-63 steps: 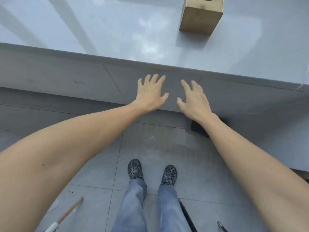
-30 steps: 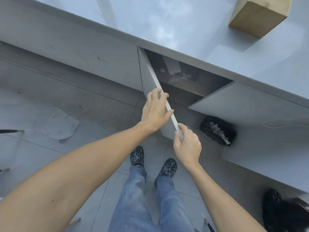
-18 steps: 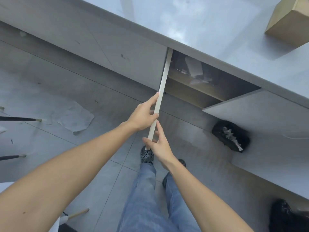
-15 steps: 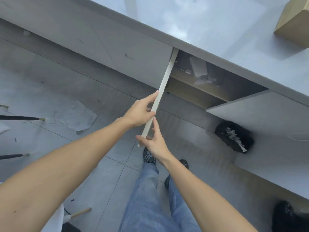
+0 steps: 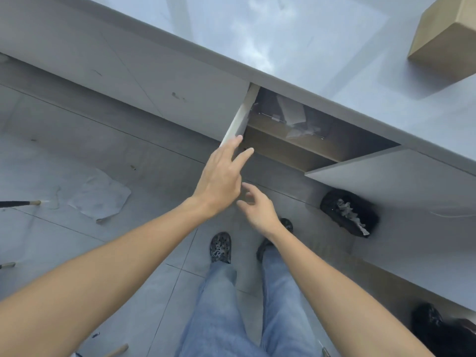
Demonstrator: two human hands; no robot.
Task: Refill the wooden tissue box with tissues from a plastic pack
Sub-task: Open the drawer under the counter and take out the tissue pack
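Wooden tissue box (image 5: 445, 42) at 1 o'clock on glossy grey counter (image 5: 296, 39), smooth-sided, square-edged, partly cut off by frame.

Pale matte cabinet door (image 5: 238, 119) swung open edge-on below counter lip, thin and flat; second door (image 5: 386, 166) open at 3 o'clock. Between them a dim wood-lined shelf (image 5: 288, 148) with crinkled clear plastic and white sheets (image 5: 293, 114), too murky to identify. Left hand (image 5: 221, 179) at centre, fingers spread, fingertips (image 5: 238, 140) touching door edge, gripping nothing. Right hand (image 5: 257, 204) just beside at 5 o'clock, loosely open, empty. Black crumpled bag (image 5: 347, 212) on grey tiled floor (image 5: 77, 155) at 4 o'clock; wrinkled translucent sheet (image 5: 100, 199) at 9 o'clock; faded denim legs, patterned clogs (image 5: 220, 247) at 6 o'clock.
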